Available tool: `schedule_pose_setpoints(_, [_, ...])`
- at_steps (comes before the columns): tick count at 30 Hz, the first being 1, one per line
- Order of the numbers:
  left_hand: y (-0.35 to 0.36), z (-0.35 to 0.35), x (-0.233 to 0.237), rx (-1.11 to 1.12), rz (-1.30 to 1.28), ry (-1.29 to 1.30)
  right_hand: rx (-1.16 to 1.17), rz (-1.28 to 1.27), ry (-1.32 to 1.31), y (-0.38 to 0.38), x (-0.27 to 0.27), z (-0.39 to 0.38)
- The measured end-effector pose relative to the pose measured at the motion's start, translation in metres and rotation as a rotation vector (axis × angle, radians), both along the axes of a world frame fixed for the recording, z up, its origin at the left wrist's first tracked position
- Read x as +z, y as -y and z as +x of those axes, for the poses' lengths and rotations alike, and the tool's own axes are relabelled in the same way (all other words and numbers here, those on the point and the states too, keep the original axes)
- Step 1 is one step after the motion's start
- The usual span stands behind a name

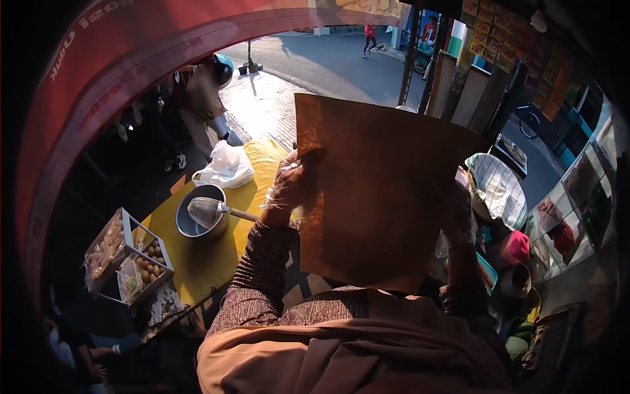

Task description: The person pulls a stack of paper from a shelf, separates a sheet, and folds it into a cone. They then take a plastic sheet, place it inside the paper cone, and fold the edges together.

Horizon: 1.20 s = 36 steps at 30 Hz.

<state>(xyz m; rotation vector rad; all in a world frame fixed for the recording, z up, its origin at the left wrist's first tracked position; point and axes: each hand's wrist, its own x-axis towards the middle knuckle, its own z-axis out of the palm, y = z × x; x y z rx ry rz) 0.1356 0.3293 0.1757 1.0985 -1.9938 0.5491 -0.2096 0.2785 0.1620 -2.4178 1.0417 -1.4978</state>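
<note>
A large brown sheet of paper point(380, 190) is held up in front of me, mostly in shadow, with a sunlit strip along its left side. My left hand point(289, 180), in a clear plastic glove, grips the left edge. On the right edge is my right hand point(459, 203), also gloved and dark in shadow, its fingers partly hidden by the sheet. Left of my left hand, a metal pot point(186, 226) with a mesh strainer point(205, 211) in it stands on a yellow table point(239, 197).
A white plastic bag point(230, 165) lies behind the pot. Racks of eggs point(151, 261) stand at the left. A white-lined basket point(497, 187) and a pink item point(516, 247) are at the right. A person point(200, 98) stands beyond the table.
</note>
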Motion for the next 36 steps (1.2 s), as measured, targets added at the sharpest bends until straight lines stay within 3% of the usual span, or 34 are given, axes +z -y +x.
schedule_pose_setpoints(2, [0.001,0.018,-0.004,0.01,0.097,-0.088,0.286,0.689,0.642,-0.006,0.008,0.027])
schedule_pose_setpoints(3, [0.003,0.027,-0.011,0.006,0.098,-0.089,0.282,0.688,0.643,-0.006,0.006,0.034])
schedule_pose_setpoints(5, [0.008,0.042,-0.034,-0.212,0.248,-0.51,0.192,0.498,0.429,-0.006,0.003,0.047])
schedule_pose_setpoints(6, [0.008,0.047,-0.041,-0.215,0.252,-0.511,0.187,0.499,0.43,-0.011,0.007,0.055])
schedule_pose_setpoints(8, [0.006,0.053,-0.049,-0.17,0.355,-0.694,0.268,0.749,0.741,-0.023,0.016,0.071])
schedule_pose_setpoints(9, [0.005,0.054,-0.051,-0.171,0.362,-0.696,0.262,0.754,0.741,-0.024,0.015,0.075])
schedule_pose_setpoints(11, [0.0,0.054,-0.049,-0.628,0.597,-1.304,0.231,0.699,0.764,-0.024,0.014,0.08])
schedule_pose_setpoints(12, [-0.006,0.05,-0.042,-0.623,0.6,-1.309,0.23,0.706,0.762,-0.023,0.013,0.082])
schedule_pose_setpoints(14, [-0.016,0.04,-0.025,-0.263,0.436,-1.084,0.324,0.766,0.871,-0.019,0.012,0.083])
schedule_pose_setpoints(15, [-0.013,0.044,-0.03,-0.257,0.433,-1.084,0.329,0.768,0.87,-0.016,0.009,0.083])
schedule_pose_setpoints(17, [-0.006,0.055,-0.044,-0.639,0.392,-1.061,0.386,0.776,0.932,-0.009,0.002,0.083])
schedule_pose_setpoints(21, [-0.007,0.057,-0.037,-0.428,0.635,-1.234,0.297,0.74,0.807,-0.007,0.012,0.081])
schedule_pose_setpoints(23, [0.001,0.063,-0.043,-0.855,0.606,-1.379,0.32,0.873,0.646,-0.005,0.026,0.071])
schedule_pose_setpoints(24, [0.001,0.065,-0.042,-0.856,0.609,-1.375,0.319,0.871,0.651,0.0,0.028,0.069])
schedule_pose_setpoints(26, [0.001,0.065,-0.039,-0.951,0.69,-1.639,0.457,0.61,0.551,0.01,0.033,0.065])
schedule_pose_setpoints(27, [0.001,0.062,-0.036,-0.954,0.691,-1.633,0.457,0.605,0.554,0.015,0.034,0.063])
schedule_pose_setpoints(29, [0.0,0.057,-0.029,-0.509,0.631,-1.122,0.476,0.521,0.506,0.022,0.035,0.062])
schedule_pose_setpoints(30, [0.011,0.068,-0.045,-0.508,0.63,-1.119,0.478,0.52,0.508,0.024,0.037,0.063])
schedule_pose_setpoints(32, [0.04,0.103,-0.091,-0.833,0.643,-1.519,0.469,0.665,0.703,0.026,0.042,0.071])
schedule_pose_setpoints(35, [0.031,0.04,-0.026,-0.843,0.506,-1.603,0.555,0.678,0.777,0.046,0.042,0.077])
schedule_pose_setpoints(36, [0.04,0.043,-0.031,-0.84,0.506,-1.602,0.482,0.636,0.711,0.064,0.03,0.078])
